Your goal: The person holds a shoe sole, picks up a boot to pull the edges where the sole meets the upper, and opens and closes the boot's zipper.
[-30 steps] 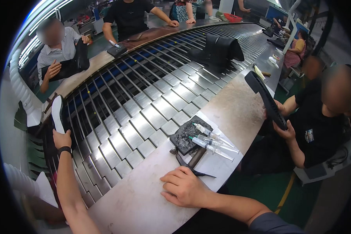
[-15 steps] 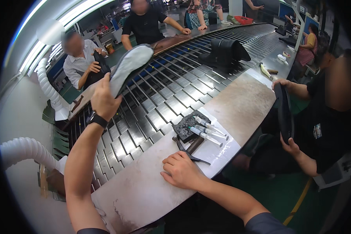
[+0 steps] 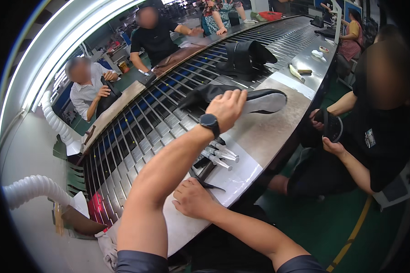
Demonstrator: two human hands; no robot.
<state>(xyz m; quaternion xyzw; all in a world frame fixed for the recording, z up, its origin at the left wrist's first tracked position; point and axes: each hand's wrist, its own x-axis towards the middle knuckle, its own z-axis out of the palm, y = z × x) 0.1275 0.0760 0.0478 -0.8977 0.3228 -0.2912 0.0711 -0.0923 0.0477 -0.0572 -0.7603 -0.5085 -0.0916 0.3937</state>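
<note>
My left hand (image 3: 226, 109) grips a black boot (image 3: 197, 96) near its middle. The boot lies sideways above the bench's inner edge. Its soft shaft hangs to the left over the metal slats, and its pale grey underside (image 3: 265, 103) shows at right. My right hand (image 3: 193, 199) rests on the pale bench top (image 3: 183, 234) with loosely bent fingers and nothing visible in them. Just beyond it lies a dark metal tool with a pointed end (image 3: 212, 186), partly covered by that hand. Several clear syringes (image 3: 222, 155) lie past the tool, partly behind my left forearm.
A slatted metal conveyor (image 3: 143, 136) curves away, carrying another black boot (image 3: 241, 59). A pale-handled tool (image 3: 296, 73) lies farther along the bench. At right a co-worker holds a black shoe part (image 3: 333, 127); another across holds a black boot (image 3: 109, 93). White hoses (image 3: 34, 189) stand left.
My left hand has brought the boot from raised at the left to low over the bench at the right, turning it. The right hand stays on the bench. The right co-worker's shoe part has turned.
</note>
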